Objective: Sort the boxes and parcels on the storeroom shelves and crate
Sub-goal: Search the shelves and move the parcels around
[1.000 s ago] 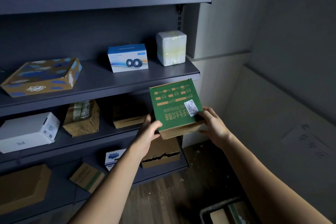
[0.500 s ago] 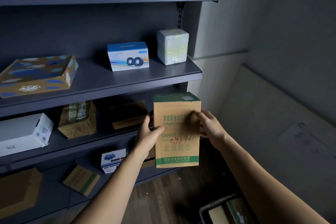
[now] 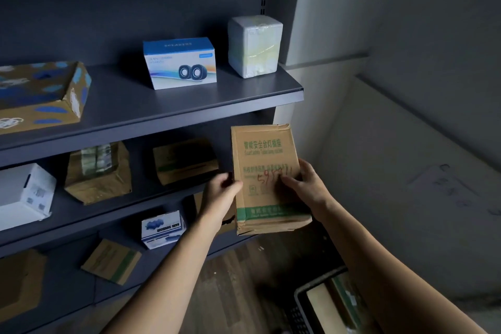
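You are holding the brown carton [image 3: 264, 156] upright between your fingers, left hand [image 3: 221, 194] clasping one edge, right hand [image 3: 307, 188] the other, probably mid-inspection; next needs choosing a spot on the shelf [image 3: 168, 110] above them.

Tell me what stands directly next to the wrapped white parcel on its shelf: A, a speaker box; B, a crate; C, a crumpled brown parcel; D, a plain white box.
A: the speaker box stands just left of the parcel on the same shelf.
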The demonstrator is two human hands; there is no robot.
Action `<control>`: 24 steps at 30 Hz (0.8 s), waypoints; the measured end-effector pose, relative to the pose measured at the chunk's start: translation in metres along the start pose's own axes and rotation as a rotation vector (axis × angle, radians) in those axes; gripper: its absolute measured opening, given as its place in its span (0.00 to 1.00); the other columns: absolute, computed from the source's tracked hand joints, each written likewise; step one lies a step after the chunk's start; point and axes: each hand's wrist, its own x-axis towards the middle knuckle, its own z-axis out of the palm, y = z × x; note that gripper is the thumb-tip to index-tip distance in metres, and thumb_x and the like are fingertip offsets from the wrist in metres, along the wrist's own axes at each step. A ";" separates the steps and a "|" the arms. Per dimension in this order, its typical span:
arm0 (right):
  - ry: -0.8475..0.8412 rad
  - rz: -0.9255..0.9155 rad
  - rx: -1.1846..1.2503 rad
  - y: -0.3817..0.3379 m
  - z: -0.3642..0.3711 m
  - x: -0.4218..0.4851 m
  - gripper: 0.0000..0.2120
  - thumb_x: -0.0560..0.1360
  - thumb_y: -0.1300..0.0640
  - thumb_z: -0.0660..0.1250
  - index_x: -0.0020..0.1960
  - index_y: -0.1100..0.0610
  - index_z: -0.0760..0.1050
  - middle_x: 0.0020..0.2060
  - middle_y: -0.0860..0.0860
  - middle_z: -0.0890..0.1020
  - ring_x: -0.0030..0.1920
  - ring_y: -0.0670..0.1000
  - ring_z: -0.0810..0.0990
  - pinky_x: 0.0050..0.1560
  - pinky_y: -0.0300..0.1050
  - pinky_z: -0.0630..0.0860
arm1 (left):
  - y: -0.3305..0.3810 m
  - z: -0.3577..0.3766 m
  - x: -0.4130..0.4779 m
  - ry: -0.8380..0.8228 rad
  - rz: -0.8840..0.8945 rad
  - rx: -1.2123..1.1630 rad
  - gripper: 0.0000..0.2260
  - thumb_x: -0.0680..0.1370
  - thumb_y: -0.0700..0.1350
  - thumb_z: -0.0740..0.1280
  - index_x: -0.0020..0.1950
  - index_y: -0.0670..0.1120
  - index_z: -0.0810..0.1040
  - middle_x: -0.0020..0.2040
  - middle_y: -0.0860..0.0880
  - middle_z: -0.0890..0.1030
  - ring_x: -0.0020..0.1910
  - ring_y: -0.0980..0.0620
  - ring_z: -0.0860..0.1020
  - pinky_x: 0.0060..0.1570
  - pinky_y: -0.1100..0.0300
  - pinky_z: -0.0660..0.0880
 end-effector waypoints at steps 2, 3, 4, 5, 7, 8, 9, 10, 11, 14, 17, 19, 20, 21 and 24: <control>0.092 0.066 -0.028 0.001 0.000 0.011 0.26 0.73 0.52 0.74 0.66 0.57 0.68 0.56 0.52 0.80 0.54 0.52 0.81 0.57 0.51 0.80 | 0.001 0.006 0.004 -0.099 -0.002 0.006 0.28 0.77 0.44 0.69 0.75 0.50 0.65 0.66 0.54 0.74 0.63 0.52 0.73 0.61 0.56 0.69; 0.116 0.091 -0.024 0.001 0.000 0.018 0.25 0.72 0.51 0.74 0.64 0.57 0.69 0.55 0.53 0.80 0.53 0.52 0.82 0.55 0.51 0.80 | 0.001 0.009 0.008 -0.138 -0.015 0.000 0.29 0.77 0.44 0.69 0.76 0.53 0.62 0.67 0.54 0.74 0.63 0.53 0.73 0.62 0.56 0.69; 0.112 0.108 -0.015 0.002 -0.001 0.024 0.24 0.72 0.51 0.75 0.62 0.58 0.70 0.54 0.53 0.80 0.52 0.52 0.82 0.54 0.51 0.81 | 0.002 0.012 0.013 -0.161 -0.022 0.002 0.30 0.77 0.44 0.69 0.76 0.55 0.62 0.66 0.54 0.75 0.62 0.53 0.74 0.61 0.56 0.69; 0.083 0.119 0.001 0.003 -0.001 0.032 0.23 0.72 0.52 0.74 0.62 0.57 0.70 0.54 0.53 0.81 0.51 0.53 0.82 0.54 0.50 0.81 | 0.004 0.015 0.017 -0.165 -0.028 0.017 0.29 0.78 0.43 0.68 0.76 0.56 0.61 0.64 0.55 0.76 0.60 0.54 0.74 0.60 0.57 0.68; -0.031 0.124 0.082 0.005 -0.004 0.046 0.21 0.74 0.56 0.72 0.64 0.57 0.71 0.54 0.54 0.82 0.50 0.53 0.83 0.51 0.47 0.81 | 0.007 0.021 0.027 -0.118 -0.035 0.005 0.29 0.79 0.42 0.66 0.76 0.56 0.60 0.61 0.56 0.75 0.58 0.55 0.73 0.57 0.58 0.67; -0.105 0.120 0.113 0.004 -0.006 0.053 0.20 0.75 0.58 0.71 0.65 0.57 0.71 0.54 0.54 0.82 0.50 0.52 0.83 0.50 0.45 0.81 | 0.008 0.025 0.032 -0.079 -0.057 -0.009 0.29 0.79 0.43 0.67 0.76 0.55 0.59 0.60 0.55 0.73 0.58 0.55 0.72 0.57 0.58 0.66; -0.181 0.118 0.139 0.003 -0.009 0.060 0.21 0.76 0.59 0.70 0.67 0.56 0.70 0.54 0.54 0.82 0.50 0.52 0.83 0.49 0.43 0.81 | 0.008 0.029 0.037 -0.036 -0.088 -0.024 0.28 0.79 0.44 0.67 0.75 0.52 0.60 0.60 0.54 0.72 0.57 0.54 0.71 0.56 0.58 0.66; -0.238 0.114 0.123 0.004 -0.011 0.069 0.23 0.76 0.59 0.70 0.69 0.55 0.68 0.55 0.54 0.81 0.51 0.52 0.83 0.50 0.43 0.81 | 0.008 0.034 0.042 -0.006 -0.117 -0.044 0.25 0.78 0.44 0.67 0.73 0.49 0.62 0.61 0.53 0.73 0.57 0.53 0.71 0.56 0.58 0.66; -0.273 0.108 0.105 0.006 -0.014 0.078 0.26 0.75 0.58 0.71 0.70 0.55 0.66 0.57 0.54 0.79 0.53 0.53 0.82 0.54 0.45 0.80 | 0.006 0.039 0.048 0.022 -0.143 -0.067 0.23 0.78 0.45 0.68 0.71 0.48 0.64 0.62 0.51 0.74 0.57 0.52 0.72 0.57 0.57 0.67; -0.271 0.121 0.022 0.011 -0.022 0.102 0.33 0.72 0.55 0.75 0.70 0.57 0.60 0.60 0.54 0.76 0.59 0.53 0.78 0.63 0.51 0.76 | 0.006 0.053 0.064 0.064 -0.172 -0.098 0.20 0.77 0.47 0.69 0.67 0.51 0.67 0.66 0.47 0.75 0.61 0.48 0.74 0.64 0.51 0.70; -0.329 0.083 0.058 0.019 -0.034 0.124 0.38 0.67 0.53 0.79 0.69 0.56 0.60 0.64 0.56 0.74 0.61 0.54 0.76 0.64 0.53 0.75 | 0.009 0.066 0.078 0.028 -0.142 -0.072 0.24 0.78 0.47 0.68 0.71 0.54 0.65 0.68 0.55 0.71 0.65 0.52 0.70 0.69 0.50 0.65; -0.374 0.043 0.026 0.021 -0.038 0.133 0.40 0.65 0.49 0.78 0.71 0.51 0.62 0.64 0.56 0.73 0.63 0.56 0.75 0.64 0.55 0.75 | 0.011 0.070 0.084 -0.010 -0.162 -0.036 0.26 0.79 0.48 0.67 0.75 0.56 0.61 0.62 0.58 0.67 0.64 0.53 0.67 0.67 0.51 0.65; -0.369 0.023 -0.051 0.027 -0.040 0.141 0.40 0.64 0.44 0.78 0.71 0.45 0.64 0.64 0.56 0.72 0.65 0.57 0.73 0.65 0.56 0.74 | 0.010 0.073 0.087 -0.005 -0.170 -0.028 0.27 0.79 0.48 0.67 0.75 0.57 0.61 0.61 0.57 0.67 0.64 0.52 0.67 0.65 0.51 0.66; -0.369 0.011 -0.125 0.035 -0.040 0.152 0.41 0.62 0.38 0.78 0.71 0.39 0.65 0.64 0.55 0.72 0.66 0.58 0.72 0.66 0.58 0.73 | 0.010 0.076 0.091 0.010 -0.165 -0.023 0.27 0.79 0.48 0.67 0.75 0.57 0.61 0.61 0.57 0.67 0.64 0.52 0.67 0.64 0.51 0.67; -0.351 -0.013 -0.231 0.067 -0.038 0.192 0.45 0.55 0.28 0.75 0.70 0.31 0.63 0.64 0.52 0.72 0.65 0.58 0.72 0.64 0.59 0.75 | 0.004 0.086 0.103 0.123 -0.123 -0.045 0.27 0.78 0.45 0.68 0.75 0.56 0.63 0.62 0.56 0.70 0.63 0.52 0.70 0.66 0.50 0.68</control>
